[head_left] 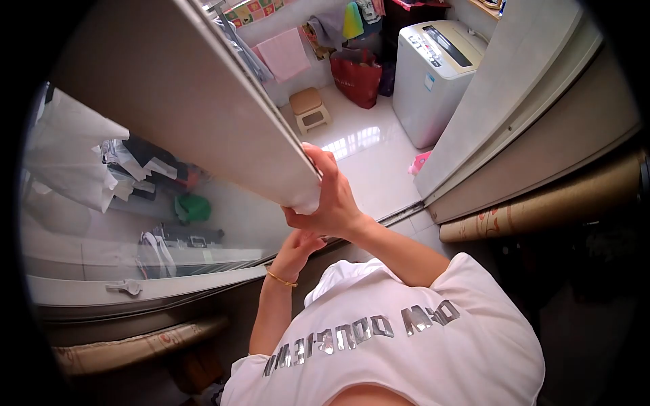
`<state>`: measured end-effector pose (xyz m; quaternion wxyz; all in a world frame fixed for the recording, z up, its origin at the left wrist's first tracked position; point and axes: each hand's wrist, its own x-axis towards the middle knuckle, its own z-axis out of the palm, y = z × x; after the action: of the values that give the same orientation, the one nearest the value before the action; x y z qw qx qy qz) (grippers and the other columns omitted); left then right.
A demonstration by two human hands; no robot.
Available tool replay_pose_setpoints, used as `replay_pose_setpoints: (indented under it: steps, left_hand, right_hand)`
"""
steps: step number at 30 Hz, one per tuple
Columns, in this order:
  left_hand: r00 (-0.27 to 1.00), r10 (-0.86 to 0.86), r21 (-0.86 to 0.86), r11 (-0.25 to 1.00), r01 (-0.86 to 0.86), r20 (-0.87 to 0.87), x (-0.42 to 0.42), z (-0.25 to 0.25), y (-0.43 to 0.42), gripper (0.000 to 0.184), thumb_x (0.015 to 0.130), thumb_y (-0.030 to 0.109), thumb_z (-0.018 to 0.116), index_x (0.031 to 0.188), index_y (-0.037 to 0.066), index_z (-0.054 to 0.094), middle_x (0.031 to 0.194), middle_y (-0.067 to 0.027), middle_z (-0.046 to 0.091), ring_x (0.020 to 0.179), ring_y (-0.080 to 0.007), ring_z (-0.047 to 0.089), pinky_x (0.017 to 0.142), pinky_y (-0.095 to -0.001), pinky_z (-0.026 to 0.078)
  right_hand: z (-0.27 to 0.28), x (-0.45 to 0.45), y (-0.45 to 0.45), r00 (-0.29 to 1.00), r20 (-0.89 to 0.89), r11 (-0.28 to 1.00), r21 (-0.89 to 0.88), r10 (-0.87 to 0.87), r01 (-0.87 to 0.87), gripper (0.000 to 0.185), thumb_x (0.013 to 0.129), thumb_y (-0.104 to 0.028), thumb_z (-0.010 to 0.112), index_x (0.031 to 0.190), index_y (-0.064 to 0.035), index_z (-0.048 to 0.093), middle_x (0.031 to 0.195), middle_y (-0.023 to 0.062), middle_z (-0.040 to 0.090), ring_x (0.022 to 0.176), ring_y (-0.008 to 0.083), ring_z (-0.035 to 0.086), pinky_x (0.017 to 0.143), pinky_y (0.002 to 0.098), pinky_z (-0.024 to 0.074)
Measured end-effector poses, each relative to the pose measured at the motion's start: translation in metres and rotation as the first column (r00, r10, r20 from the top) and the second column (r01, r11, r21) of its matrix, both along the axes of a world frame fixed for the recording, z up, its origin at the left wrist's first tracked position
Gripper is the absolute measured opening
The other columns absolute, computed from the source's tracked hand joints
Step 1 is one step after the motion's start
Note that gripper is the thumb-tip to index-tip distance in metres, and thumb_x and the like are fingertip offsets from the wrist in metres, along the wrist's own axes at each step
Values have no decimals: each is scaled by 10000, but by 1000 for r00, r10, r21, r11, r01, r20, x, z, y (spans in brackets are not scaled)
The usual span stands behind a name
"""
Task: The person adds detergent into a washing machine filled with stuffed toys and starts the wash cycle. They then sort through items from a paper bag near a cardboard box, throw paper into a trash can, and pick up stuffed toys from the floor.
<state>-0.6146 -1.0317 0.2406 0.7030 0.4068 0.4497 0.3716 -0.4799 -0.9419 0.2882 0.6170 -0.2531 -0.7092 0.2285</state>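
My right hand (330,193) is closed around the edge of a pale door panel (203,115). Its fingers lie over the far side and the thumb is on the near face, at the panel's lower corner. Just beneath it is my left hand (301,250), with a gold bracelet (281,277) on the wrist. The left fingers look curled and lie close under the panel, partly hidden by my right hand; what they grip does not show. The floor track (399,214) runs below and to the right of both hands.
Beyond the doorway stand a washing machine (437,74), a small stool (309,108) and a red bag (356,78). A pink towel (283,54) hangs behind. At left is a glass pane with a white handle (124,287). A brown roll (542,199) lies at right.
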Motion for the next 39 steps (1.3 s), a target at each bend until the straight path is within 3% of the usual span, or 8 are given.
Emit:
replay_pose_setpoints:
  steps: [7, 11, 18, 22, 23, 26, 33, 39]
  left_hand:
    - [990, -92, -47, 994, 98, 111, 47, 5, 29, 576, 831, 45, 595, 1365, 5, 386, 1398, -72, 413, 1321, -200, 359, 1052, -346, 283]
    - [977, -170, -81, 980, 181, 127, 82, 1, 54, 607, 819, 6, 563, 1389, 7, 355, 1423, -70, 385, 1354, -191, 303, 1054, -330, 275]
    - [938, -289, -60, 950, 306, 193, 157, -18, 106, 654, 818, -8, 544, 1423, 0, 294, 1472, -78, 313, 1392, -196, 229, 1101, -327, 218]
    - [927, -344, -37, 935, 353, 148, 195, -16, 124, 680, 781, -17, 553, 1412, -13, 300, 1470, -92, 313, 1393, -204, 225, 1123, -343, 186]
    - [925, -353, -40, 932, 361, 139, 201, -15, 127, 683, 772, -20, 554, 1408, -15, 305, 1470, -94, 313, 1393, -206, 224, 1125, -345, 182]
    - [914, -377, -35, 922, 386, 149, 217, -17, 138, 691, 744, -31, 552, 1396, -18, 323, 1468, -100, 317, 1395, -212, 220, 1131, -348, 164]
    - [917, -369, -50, 924, 380, 153, 251, -19, 154, 632, 720, -49, 546, 1333, -22, 393, 1427, -96, 369, 1393, -220, 220, 1108, -341, 183]
    - [897, -399, -3, 913, 407, 188, 293, -31, 177, 439, 719, -46, 560, 1148, 7, 481, 1268, -67, 456, 1328, -207, 297, 1053, -330, 242]
  right_hand:
    - [2, 62, 24, 992, 41, 988, 103, -119, 114, 969, 570, -114, 786, 1347, -27, 213, 1155, 225, 480, 1010, 354, 535, 805, 431, 471]
    - [4, 109, 35, 972, 84, 975, 72, -218, 212, 935, 569, -174, 778, 1355, -42, 289, 1251, 191, 471, 1089, 358, 490, 886, 447, 439]
    - [4, 193, 47, 826, 139, 835, 166, -547, 525, 987, 588, -231, 862, 1347, -39, 260, 1298, 194, 381, 1190, 334, 401, 988, 424, 349]
    - [-3, 221, 56, 793, 62, 783, 218, -606, 582, 842, 602, -255, 875, 1195, -67, 307, 1133, 133, 412, 1083, 272, 432, 909, 385, 388]
    - [3, 226, 55, 776, 77, 771, 210, -627, 602, 760, 613, -258, 873, 1091, -86, 307, 1044, 96, 389, 983, 225, 425, 835, 361, 395]
    - [6, 241, 59, 779, 102, 780, 200, -618, 593, 716, 616, -241, 870, 1023, -98, 298, 997, 80, 364, 932, 210, 395, 791, 345, 371]
    - [8, 273, 68, 708, 160, 724, 214, -688, 656, 688, 620, -236, 866, 968, -97, 289, 949, 69, 347, 875, 206, 349, 757, 336, 335]
    - [1, 302, 79, 526, 112, 535, 267, -843, 801, 612, 656, -379, 825, 961, -83, 385, 897, 45, 377, 851, 217, 337, 789, 387, 252]
